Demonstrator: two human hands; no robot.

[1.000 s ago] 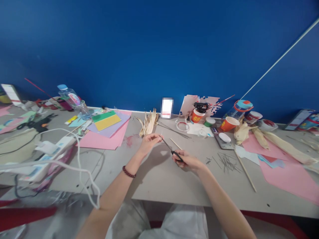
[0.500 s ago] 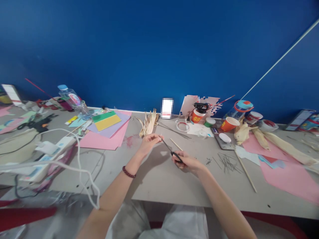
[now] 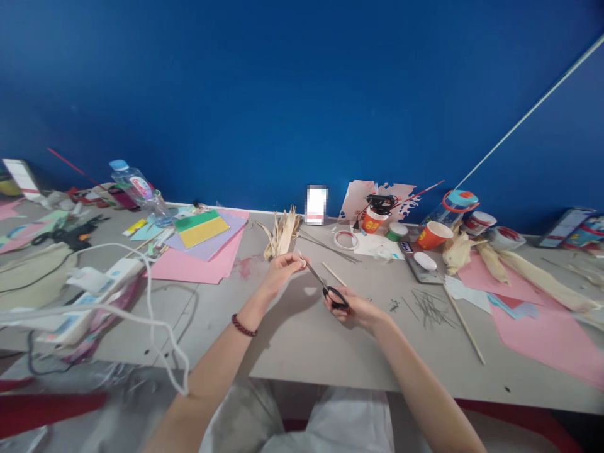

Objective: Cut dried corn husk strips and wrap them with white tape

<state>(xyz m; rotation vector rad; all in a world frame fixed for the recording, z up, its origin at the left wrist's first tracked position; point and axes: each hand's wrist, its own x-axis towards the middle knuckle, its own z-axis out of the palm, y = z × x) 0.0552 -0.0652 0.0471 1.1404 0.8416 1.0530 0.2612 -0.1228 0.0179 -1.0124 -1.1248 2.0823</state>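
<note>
A pair of scissors (image 3: 325, 289) is held over the middle of the table (image 3: 311, 358), its blades slanting up and away toward the other hand. The right hand (image 3: 353, 307) has its fingers closed around the black handles, with one loop in plain sight. The left hand (image 3: 282, 272) pinches a small pale piece (image 3: 301, 254) between thumb and fingertips, right by the scissor tips; it is too small to make out what it is, or whether the blades touch it. A bead bracelet (image 3: 244, 326) circles the left wrist. Just beyond the scissors, a short stick (image 3: 333, 273) lies on the table, running toward the right hand. A bundle of dry husks (image 3: 282, 234) sits behind the left hand, and a phone (image 3: 316, 204) with a blurred screen stands near the wall (image 3: 283, 94). To the right of it are a roll of tape (image 3: 346, 240), an orange cup (image 3: 372, 221) with a black tool on top, and a second, tilted cup (image 3: 435, 234). Loose wires (image 3: 430, 308) lie to the right of the right hand, with a longer stick (image 3: 465, 324) beside them. Off to the left, coloured sheets overlap on pink paper (image 3: 189, 269), near a power strip (image 3: 97, 301).
</note>
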